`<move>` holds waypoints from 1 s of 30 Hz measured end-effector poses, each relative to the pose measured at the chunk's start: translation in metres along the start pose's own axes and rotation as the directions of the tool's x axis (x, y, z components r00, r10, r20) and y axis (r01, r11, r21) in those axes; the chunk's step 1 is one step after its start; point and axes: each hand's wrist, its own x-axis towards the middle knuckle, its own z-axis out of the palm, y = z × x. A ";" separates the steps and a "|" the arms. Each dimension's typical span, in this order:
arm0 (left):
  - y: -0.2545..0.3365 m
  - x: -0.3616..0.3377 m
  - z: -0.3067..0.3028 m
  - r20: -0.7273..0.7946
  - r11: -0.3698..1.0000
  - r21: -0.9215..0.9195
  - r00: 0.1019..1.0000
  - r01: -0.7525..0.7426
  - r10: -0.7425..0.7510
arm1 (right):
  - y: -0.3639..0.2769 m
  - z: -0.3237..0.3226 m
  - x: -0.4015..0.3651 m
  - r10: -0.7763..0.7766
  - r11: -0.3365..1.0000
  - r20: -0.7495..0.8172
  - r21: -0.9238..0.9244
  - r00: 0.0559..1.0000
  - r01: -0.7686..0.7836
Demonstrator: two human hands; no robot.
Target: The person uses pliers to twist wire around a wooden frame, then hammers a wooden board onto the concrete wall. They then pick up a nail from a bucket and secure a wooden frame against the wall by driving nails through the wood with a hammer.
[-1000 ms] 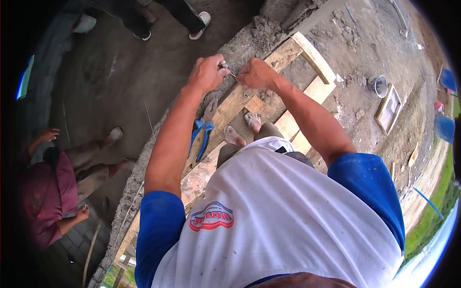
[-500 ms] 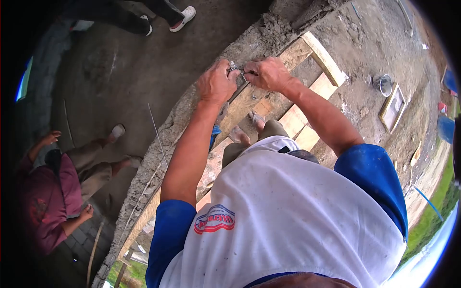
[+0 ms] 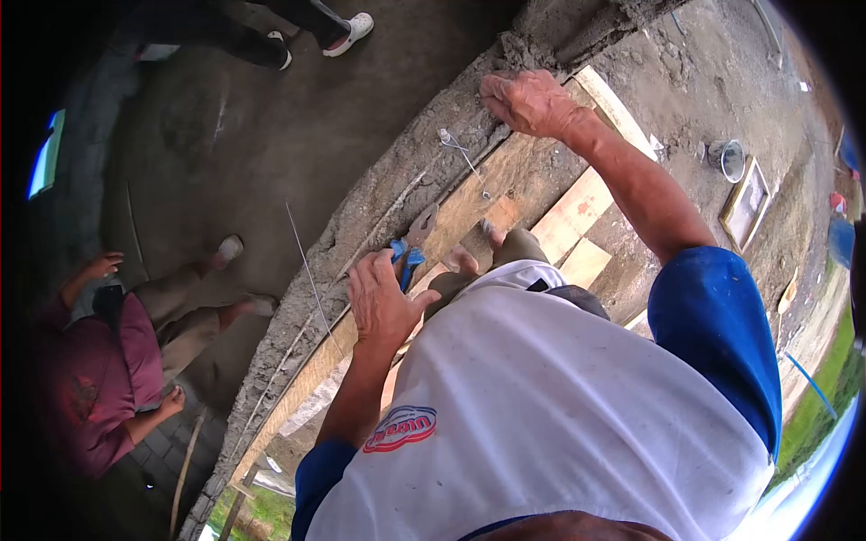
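Note:
My left hand (image 3: pixel 383 302) is open, fingers stretched over the edge of the wooden board, right beside the blue handles of the pliers (image 3: pixel 410 257). The pliers lie on the board with their jaws pointing away from me. Further up, my right hand (image 3: pixel 530 101) rests at the top of the rough concrete edge, its fingers curled under; whatever they hold is hidden. Between the hands, a twisted tie wire (image 3: pixel 465 160) runs from a small stub on the concrete to the wooden board (image 3: pixel 483 191). Another thin wire (image 3: pixel 307 261) sticks up further left.
A person in a maroon shirt (image 3: pixel 104 388) sits below at left; another person's white shoe (image 3: pixel 350 34) shows at the top. Planks (image 3: pixel 573 212) lie at my feet. A clear bucket (image 3: pixel 727 160) and a framed screen (image 3: pixel 746 204) stand on the ground at right.
My hands have parted from the tie wire. The left came back toward the pliers and opened; the right moved up and right along the concrete edge.

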 end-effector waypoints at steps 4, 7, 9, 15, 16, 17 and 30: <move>-0.022 -0.008 0.016 0.067 0.993 -0.063 0.993 0.100 -0.096 | -0.026 0.017 -0.021 -0.158 0.970 0.009 0.188 0.987 0.153; -0.022 -0.005 0.014 0.104 0.993 -0.087 0.992 0.083 -0.074 | -0.035 0.019 -0.014 -0.099 0.973 0.036 0.211 0.994 0.089; -0.019 -0.004 0.004 0.169 0.997 -0.067 0.985 0.042 -0.030 | -0.034 0.018 -0.011 -0.116 0.976 0.054 0.189 0.992 0.104; 0.006 0.001 -0.033 0.157 0.944 -0.330 0.985 -0.017 0.073 | -0.029 0.024 -0.005 -0.256 0.962 0.041 0.110 0.966 0.250; 0.011 0.002 -0.037 0.275 0.884 -0.445 0.961 0.141 -0.015 | -0.026 0.027 -0.005 -0.285 0.953 -0.004 0.110 0.959 0.284; 0.018 0.005 -0.038 0.396 0.792 -0.530 0.914 0.302 -0.084 | -0.023 0.030 -0.006 -0.314 0.942 -0.050 0.106 0.948 0.317; 0.084 0.062 -0.054 0.749 0.076 -0.656 0.660 0.751 -0.050 | -0.128 0.004 -0.098 0.122 -0.185 0.554 0.828 0.824 -0.529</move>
